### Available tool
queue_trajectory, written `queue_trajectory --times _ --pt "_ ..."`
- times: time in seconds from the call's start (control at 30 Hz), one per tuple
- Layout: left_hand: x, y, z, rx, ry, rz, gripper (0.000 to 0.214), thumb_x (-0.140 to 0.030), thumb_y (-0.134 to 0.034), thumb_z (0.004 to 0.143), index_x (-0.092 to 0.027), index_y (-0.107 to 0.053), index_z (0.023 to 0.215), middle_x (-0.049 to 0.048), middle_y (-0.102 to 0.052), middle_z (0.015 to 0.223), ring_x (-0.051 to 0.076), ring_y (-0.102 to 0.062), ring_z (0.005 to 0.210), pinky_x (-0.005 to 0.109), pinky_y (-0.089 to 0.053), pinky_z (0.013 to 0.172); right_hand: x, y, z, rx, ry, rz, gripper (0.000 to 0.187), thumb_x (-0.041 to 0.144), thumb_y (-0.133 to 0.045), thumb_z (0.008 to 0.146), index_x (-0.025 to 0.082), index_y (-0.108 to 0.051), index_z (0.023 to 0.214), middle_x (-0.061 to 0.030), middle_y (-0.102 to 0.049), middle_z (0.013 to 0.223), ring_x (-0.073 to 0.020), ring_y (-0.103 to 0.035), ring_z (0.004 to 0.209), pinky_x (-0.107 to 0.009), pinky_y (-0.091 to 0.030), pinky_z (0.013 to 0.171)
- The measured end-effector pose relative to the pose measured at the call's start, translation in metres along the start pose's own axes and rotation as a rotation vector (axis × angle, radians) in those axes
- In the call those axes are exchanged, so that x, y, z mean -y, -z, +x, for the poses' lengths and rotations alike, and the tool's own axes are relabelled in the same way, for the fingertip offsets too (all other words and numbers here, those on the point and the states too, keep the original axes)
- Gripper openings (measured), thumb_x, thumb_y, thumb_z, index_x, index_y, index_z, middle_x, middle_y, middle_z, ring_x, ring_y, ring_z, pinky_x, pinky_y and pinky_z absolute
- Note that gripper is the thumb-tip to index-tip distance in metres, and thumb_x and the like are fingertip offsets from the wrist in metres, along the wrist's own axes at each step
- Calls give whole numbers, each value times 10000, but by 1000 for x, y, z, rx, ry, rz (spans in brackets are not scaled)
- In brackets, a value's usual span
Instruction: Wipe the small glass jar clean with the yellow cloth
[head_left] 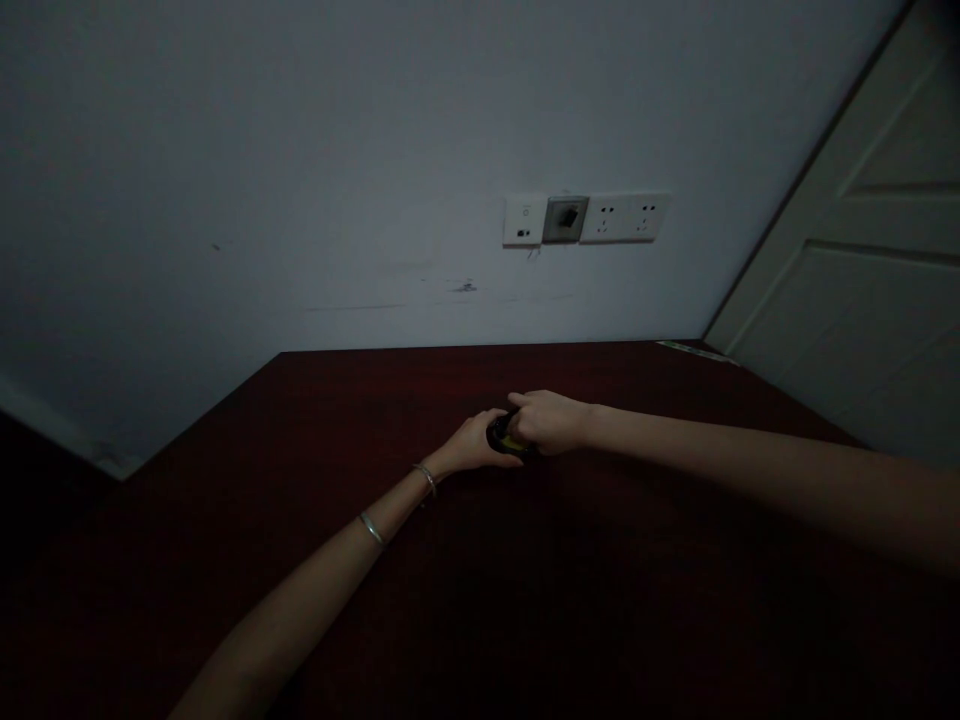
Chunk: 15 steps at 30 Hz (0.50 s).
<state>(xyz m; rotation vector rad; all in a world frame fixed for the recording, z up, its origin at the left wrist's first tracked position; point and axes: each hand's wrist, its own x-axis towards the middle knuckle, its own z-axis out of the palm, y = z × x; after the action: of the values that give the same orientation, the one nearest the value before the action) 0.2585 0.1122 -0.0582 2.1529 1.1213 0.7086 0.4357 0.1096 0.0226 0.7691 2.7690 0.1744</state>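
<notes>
A small black round object (498,432), with a yellow-green patch (513,443) showing on it, is between my hands above the dark red table. Its exact kind is too dark to make out. My left hand (474,442) is curved around its left side, thumb toward me and fingers on the far side. From the right, my right hand (553,421) is closed with its bent fingers against the object's top and right side. Those fingers hide part of the object, so whether they pinch a smaller piece cannot be seen. Two silvery bracelets (371,528) circle my left forearm and wrist.
The dark red tabletop (360,400) reaches back to a pale, scuffed wall (337,180). White sockets (625,218) and a grey outlet (565,219) are set in that wall. A thin light strip (697,351) lies at the far right corner, beside a panelled door (862,280).
</notes>
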Motion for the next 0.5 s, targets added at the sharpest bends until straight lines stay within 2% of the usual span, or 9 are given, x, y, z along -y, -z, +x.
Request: queue_trajectory --times 0.1,0.2,0.37,0.5 --pt "3 -2 1 -15 -3 0 777 -431 -835 505 -166 -546 1175 101 -645 1117 285 -607 1019 410 -476 892 12 7 9 47 -179 95 227 214 -624 713 87 -715 878 -201 -697 891 -313 -600 912 -345 -450 668" --pt "4 -4 2 -22 -19 -50 755 -421 -847 489 -158 -568 1140 102 -653 1103 283 -610 1007 405 -483 878 16 13 19 89 -301 192 313 248 -580 717 62 -717 927 -224 -699 888 -302 -658 758 -329 -449 569" --pt "5 -6 3 -29 -14 -90 726 -410 -847 485 -133 -576 1099 108 -667 1063 274 -623 966 389 -503 833 15 22 33 156 -420 389 361 265 -550 691 55 -724 928 -215 -711 879 -279 -676 716 -287 -438 513" --pt "6 -6 3 -34 -52 -77 620 -371 -820 532 -135 -598 1060 95 -668 1060 255 -622 968 380 -496 854 15 27 36 183 -509 539 330 242 -573 646 60 -720 879 -153 -711 791 -217 -655 661 -243 -419 506"
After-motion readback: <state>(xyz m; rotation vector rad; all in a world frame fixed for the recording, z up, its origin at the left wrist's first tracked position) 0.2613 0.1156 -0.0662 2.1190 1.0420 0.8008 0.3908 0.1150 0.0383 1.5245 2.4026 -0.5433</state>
